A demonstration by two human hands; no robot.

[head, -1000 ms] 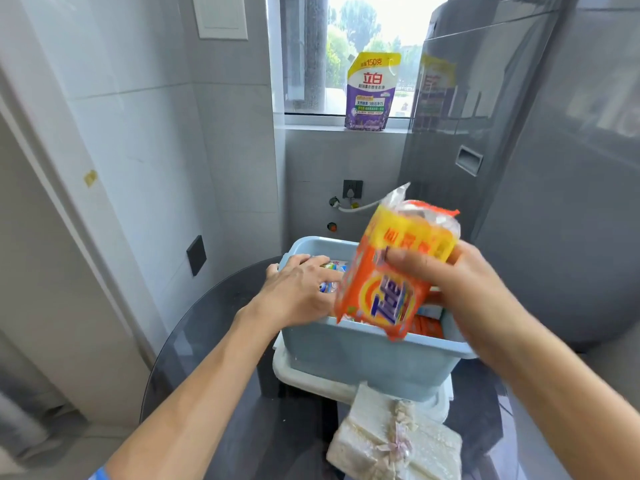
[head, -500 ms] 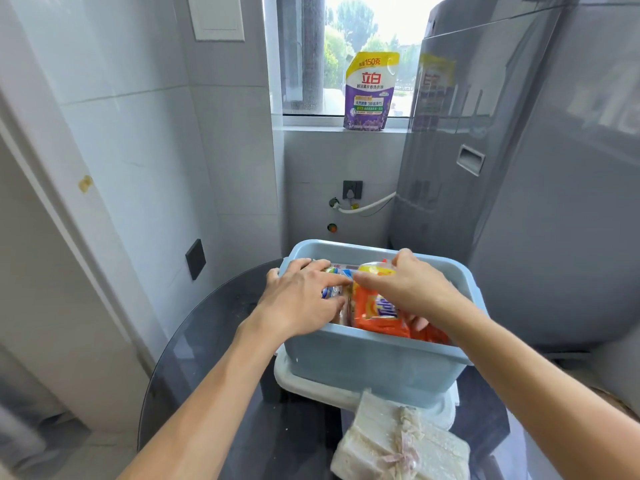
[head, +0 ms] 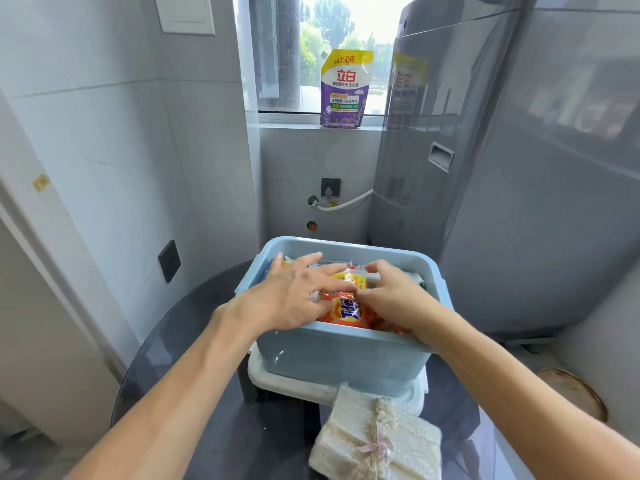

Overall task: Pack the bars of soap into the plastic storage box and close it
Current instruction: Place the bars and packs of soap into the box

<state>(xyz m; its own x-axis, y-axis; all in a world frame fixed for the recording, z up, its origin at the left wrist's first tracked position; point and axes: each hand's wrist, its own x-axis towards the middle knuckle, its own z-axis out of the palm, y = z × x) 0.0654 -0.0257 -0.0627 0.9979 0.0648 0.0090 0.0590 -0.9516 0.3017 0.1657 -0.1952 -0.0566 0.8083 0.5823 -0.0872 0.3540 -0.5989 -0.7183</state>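
Fingers point(head: 304, 268) of left hand point(head: 287, 299) spread flat, grasping nothing, pressing on packs. Fingers point(head: 381, 271) of right hand point(head: 394, 299) curled over orange soap pack point(head: 346, 306), no longer pinching it aloft as a second ago; whether gripping or only pushing, cannot tell. Pack now down inside blue storage box point(head: 346, 355), wedged among other bars. Box resting on white lid point(head: 294, 386), on dark table point(head: 207, 427). Probably last tamping before closing. Wrapped white bundle point(head: 377, 441) lying just in front.
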